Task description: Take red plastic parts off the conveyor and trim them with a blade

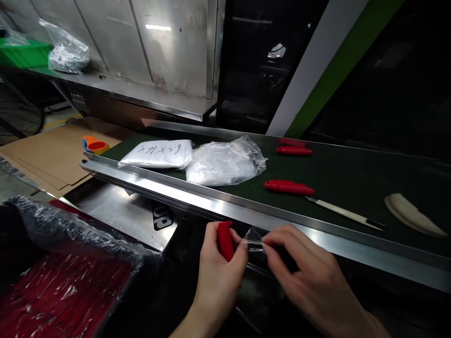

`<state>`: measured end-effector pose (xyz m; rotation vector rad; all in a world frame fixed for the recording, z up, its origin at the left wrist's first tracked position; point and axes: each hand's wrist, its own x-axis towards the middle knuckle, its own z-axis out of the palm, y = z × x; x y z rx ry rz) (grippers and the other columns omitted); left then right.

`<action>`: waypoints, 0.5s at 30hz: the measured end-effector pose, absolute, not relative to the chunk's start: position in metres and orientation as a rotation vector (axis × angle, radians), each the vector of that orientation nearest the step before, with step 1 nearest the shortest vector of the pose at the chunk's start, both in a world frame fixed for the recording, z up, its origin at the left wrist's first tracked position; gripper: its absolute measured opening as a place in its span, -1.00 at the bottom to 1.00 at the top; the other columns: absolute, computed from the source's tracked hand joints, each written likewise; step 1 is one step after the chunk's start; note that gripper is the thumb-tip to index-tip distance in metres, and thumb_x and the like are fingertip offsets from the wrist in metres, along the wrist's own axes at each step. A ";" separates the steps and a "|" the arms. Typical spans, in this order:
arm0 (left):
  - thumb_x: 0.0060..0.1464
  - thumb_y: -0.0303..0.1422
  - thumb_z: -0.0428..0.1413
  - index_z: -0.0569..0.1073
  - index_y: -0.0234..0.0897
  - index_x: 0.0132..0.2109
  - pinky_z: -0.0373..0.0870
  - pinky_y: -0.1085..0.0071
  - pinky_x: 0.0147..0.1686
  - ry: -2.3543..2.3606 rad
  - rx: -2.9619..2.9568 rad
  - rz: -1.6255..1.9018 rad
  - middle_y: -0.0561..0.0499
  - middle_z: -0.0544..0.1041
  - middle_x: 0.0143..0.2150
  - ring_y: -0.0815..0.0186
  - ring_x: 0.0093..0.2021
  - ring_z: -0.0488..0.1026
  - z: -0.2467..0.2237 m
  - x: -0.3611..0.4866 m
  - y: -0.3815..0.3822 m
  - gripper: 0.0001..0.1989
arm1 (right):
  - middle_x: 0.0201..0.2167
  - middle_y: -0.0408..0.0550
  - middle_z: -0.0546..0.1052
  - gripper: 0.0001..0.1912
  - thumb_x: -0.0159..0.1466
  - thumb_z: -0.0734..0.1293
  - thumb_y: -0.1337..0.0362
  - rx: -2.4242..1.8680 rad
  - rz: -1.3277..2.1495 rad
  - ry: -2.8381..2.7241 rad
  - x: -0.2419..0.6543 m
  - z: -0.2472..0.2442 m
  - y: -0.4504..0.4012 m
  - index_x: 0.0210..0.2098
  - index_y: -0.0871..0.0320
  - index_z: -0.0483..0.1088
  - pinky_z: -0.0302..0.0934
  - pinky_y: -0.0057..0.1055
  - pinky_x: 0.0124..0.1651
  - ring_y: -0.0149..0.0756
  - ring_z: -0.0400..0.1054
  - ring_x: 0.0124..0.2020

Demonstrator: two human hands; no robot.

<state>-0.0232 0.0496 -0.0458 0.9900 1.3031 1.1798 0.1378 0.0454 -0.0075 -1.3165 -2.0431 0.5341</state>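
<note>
In front of the belt's metal rail, my left hand (221,272) is closed round a red plastic handle (225,241), which stands nearly upright in it. Between my hands stretches a small clear plastic bag (254,238); the thumb and fingers of my right hand (306,267) pinch one side of it. The left thumb touches its other side. Two more red handles, one nearer (289,187) and one farther (294,150), lie on the dark green conveyor belt (338,178). A white and black craft knife or pen (348,214) lies against the nearer one.
A white bag stack marked with writing (157,154) and an opened clear pack (225,162) lie on the belt. At right is a pale curved piece (414,214). Lower left stands a plastic-lined box (141,256) of wrapped red pieces. A tape dispenser (97,146) rests on cardboard (66,150).
</note>
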 end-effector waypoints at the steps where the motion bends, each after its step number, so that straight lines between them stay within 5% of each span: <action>1: 0.12 -0.30 0.19 0.27 -0.23 -0.27 0.31 0.49 -0.35 1.317 0.990 1.177 0.12 0.38 -0.36 0.38 -0.38 0.34 -0.046 -0.022 0.048 -0.79 | -0.32 -0.10 0.44 -0.88 0.38 0.17 0.33 -1.301 0.492 -2.069 0.139 -0.009 0.039 -0.19 -0.01 0.29 0.35 -0.34 -0.32 -0.28 0.41 -0.33; 7: 0.10 -0.41 0.12 0.29 -0.16 0.01 0.36 0.34 -0.20 1.292 1.321 0.864 0.03 0.50 -0.20 0.23 -0.23 0.47 -0.056 -0.019 0.025 -0.68 | -0.19 -0.12 0.49 -0.71 0.34 0.29 0.18 -1.392 0.535 -2.011 0.146 -0.010 0.017 0.05 -0.08 0.28 0.44 -0.41 -0.28 -0.30 0.45 -0.25; 12: 0.16 -0.41 0.03 0.21 -0.13 0.22 0.35 0.25 -0.19 1.220 1.601 0.750 -0.08 0.52 -0.10 0.12 -0.17 0.50 -0.066 -0.016 0.008 -0.53 | -0.41 -0.28 0.50 -0.86 0.38 0.23 0.17 -1.342 1.024 -1.950 0.150 -0.002 0.014 -0.28 -0.09 0.41 0.37 -0.48 -0.40 -0.40 0.43 -0.44; 15: 0.03 -0.51 0.08 0.22 -0.11 0.20 0.32 0.30 -0.20 1.278 1.471 0.785 -0.02 0.49 -0.14 0.18 -0.20 0.46 -0.069 -0.019 0.014 -0.43 | -0.39 -0.25 0.55 -0.89 0.35 0.26 0.15 -1.448 0.721 -1.793 0.169 -0.005 -0.001 -0.21 -0.19 0.43 0.41 -0.38 -0.44 -0.29 0.45 -0.47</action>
